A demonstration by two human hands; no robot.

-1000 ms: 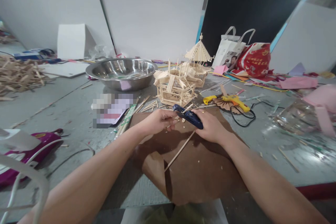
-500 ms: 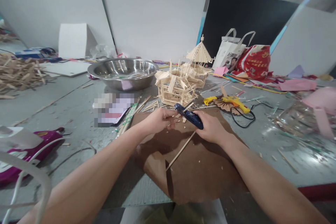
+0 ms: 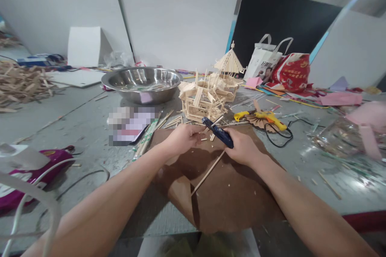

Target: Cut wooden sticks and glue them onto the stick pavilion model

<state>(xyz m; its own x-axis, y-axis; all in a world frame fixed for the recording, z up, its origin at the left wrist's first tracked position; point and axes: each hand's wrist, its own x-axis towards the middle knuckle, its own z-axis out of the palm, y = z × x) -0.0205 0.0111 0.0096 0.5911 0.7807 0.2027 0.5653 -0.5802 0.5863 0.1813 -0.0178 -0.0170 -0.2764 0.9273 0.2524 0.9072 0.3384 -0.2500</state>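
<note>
head view: my right fingers (image 3: 234,134), wrapped round a dark blue hand tool (image 3: 221,135); my left fingers (image 3: 194,130), pinching a thin wooden stick (image 3: 218,120) that crosses the tool's head; both above brown paper (image 3: 238,192) on the grey surface (image 3: 81,122).

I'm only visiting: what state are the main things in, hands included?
Blue tool: gripped; open or shut unclear
Right hand: closed around it
Left hand: curled, grip unclear
Brown sheet: spread, near left corner curled
Long stick: slanting over the sheet
Steel basin: upright
Yellow glue gun: lying down
Front stick model: upright, open-topped
Rear stick model: upright, peaked roof on
</note>
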